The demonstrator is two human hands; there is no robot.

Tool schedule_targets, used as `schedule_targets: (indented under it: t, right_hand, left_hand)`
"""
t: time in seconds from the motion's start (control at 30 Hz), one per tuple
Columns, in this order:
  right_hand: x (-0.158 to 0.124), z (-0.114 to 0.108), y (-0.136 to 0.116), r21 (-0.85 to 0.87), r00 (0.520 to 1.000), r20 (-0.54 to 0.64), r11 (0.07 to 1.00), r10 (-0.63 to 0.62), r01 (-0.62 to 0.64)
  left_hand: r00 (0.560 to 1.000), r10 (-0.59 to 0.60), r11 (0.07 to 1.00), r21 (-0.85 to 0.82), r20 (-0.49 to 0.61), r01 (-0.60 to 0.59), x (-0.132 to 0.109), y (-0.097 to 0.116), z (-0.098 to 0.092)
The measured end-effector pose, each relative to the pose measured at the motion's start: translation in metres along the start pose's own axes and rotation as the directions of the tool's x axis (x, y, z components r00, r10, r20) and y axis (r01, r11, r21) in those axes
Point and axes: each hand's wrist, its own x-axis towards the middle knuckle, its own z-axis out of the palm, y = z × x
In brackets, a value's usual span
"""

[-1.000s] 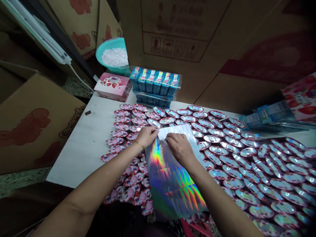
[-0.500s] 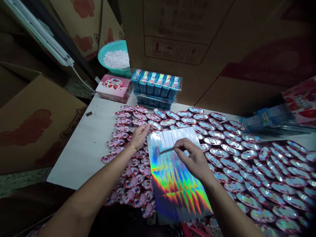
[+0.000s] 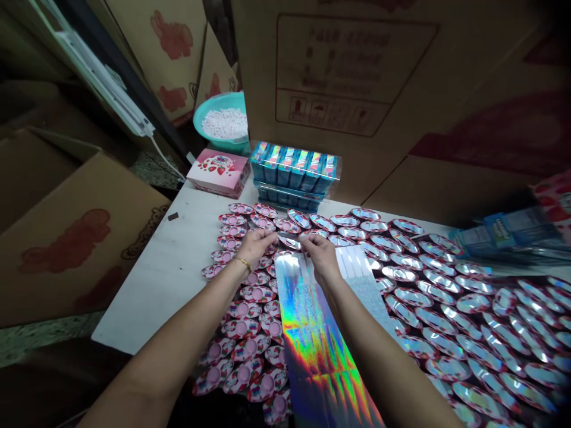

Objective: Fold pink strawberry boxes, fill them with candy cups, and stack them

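A holographic sticker sheet [image 3: 314, 339] lies over the rows of small pink strawberry-print cups [image 3: 243, 309] on the white table [image 3: 165, 279]. Just beyond the sheet's far end, my left hand [image 3: 255, 245] and my right hand [image 3: 320, 254] pinch the two ends of a thin holographic sticker strip [image 3: 289, 236] stretched between them, over one cup. The sheet's top right part [image 3: 357, 264] shows bare white backing where strips are gone. Cups on the right [image 3: 428, 279] carry shiny holographic tops; those at the lower left show pink centres.
At the table's back stand a pink strawberry box [image 3: 219, 171], a clear-wrapped pack of blue boxes [image 3: 297, 172] and a teal bowl of white pellets [image 3: 223, 122]. Large cardboard cartons [image 3: 357, 89] wall the back and left. More blue packs [image 3: 504, 232] lie at the right.
My right hand peeled a strip off the sheet and carried it up past the sheet's far end. My left hand took its other end. The view shifted down and right.
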Motion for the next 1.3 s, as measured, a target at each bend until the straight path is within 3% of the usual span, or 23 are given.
schedule_targets:
  t: [0.13, 0.27, 0.37, 0.47, 0.6, 0.7, 0.77, 0.83, 0.9, 0.93, 1.0, 1.13, 1.3]
  right_hand:
    - [0.023, 0.014, 0.015, -0.303, 0.970, -0.149, 0.943, -0.192, 0.140]
    - [0.040, 0.023, 0.023, -0.668, 0.889, -0.190, 0.718, -0.418, 0.195]
    - [0.048, 0.027, 0.029, -0.761, 0.829, -0.204, 0.617, -0.521, 0.201]
    - [0.051, 0.029, 0.033, -0.779, 0.786, -0.187, 0.577, -0.589, 0.247]
    - [0.051, 0.033, 0.026, -0.823, 0.841, -0.146, 0.535, -0.522, 0.189]
    - [0.049, 0.027, 0.017, -0.862, 0.886, -0.123, 0.491, -0.448, 0.128]
    - [0.045, 0.012, 0.013, -0.870, 0.890, -0.057, 0.459, -0.453, 0.178]
    - [0.037, -0.007, 0.013, -0.839, 0.869, 0.116, 0.420, -0.482, 0.345]
    - [0.025, -0.025, 0.016, -0.759, 0.804, 0.337, 0.365, -0.490, 0.540]
    - [0.018, -0.031, 0.018, -0.718, 0.764, 0.431, 0.330, -0.480, 0.613]
    - [0.006, -0.036, 0.024, -0.685, 0.704, 0.553, 0.238, -0.445, 0.689]
    - [-0.006, -0.033, 0.038, -0.710, 0.661, 0.620, 0.054, -0.423, 0.702]
    - [-0.004, -0.037, 0.053, -0.657, 0.589, 0.668, 0.012, -0.454, 0.754]
  left_hand:
    - [0.988, 0.123, 0.927, 0.365, -0.093, -0.081, 0.036, -0.003, -0.003]
    - [0.959, 0.264, 0.671, 0.734, -0.102, -0.107, 0.059, -0.003, 0.001]
    - [0.943, 0.324, 0.539, 0.834, -0.074, -0.120, 0.065, -0.002, 0.008]
    - [0.940, 0.334, 0.489, 0.865, -0.067, -0.112, 0.068, -0.001, 0.012]
    - [0.955, 0.260, 0.512, 0.859, -0.145, -0.009, 0.074, 0.000, 0.013]
    - [0.932, 0.316, 0.551, 0.834, -0.179, -0.026, 0.069, -0.001, 0.008]
    - [0.914, 0.402, 0.539, 0.822, -0.059, -0.184, 0.055, -0.004, 0.003]
    - [0.891, 0.416, 0.475, 0.792, 0.182, -0.384, 0.034, -0.009, -0.001]
    - [0.865, 0.346, 0.409, 0.771, 0.364, -0.488, 0.012, -0.016, -0.002]
    - [0.864, 0.310, 0.382, 0.781, 0.396, -0.495, 0.003, -0.019, -0.001]
    - [0.886, 0.284, 0.358, 0.817, 0.367, -0.453, -0.009, -0.025, 0.002]
    - [0.909, 0.304, 0.399, 0.829, 0.284, -0.392, -0.013, -0.033, 0.011]
    - [0.905, 0.355, 0.426, 0.821, 0.236, -0.381, -0.015, -0.038, 0.014]
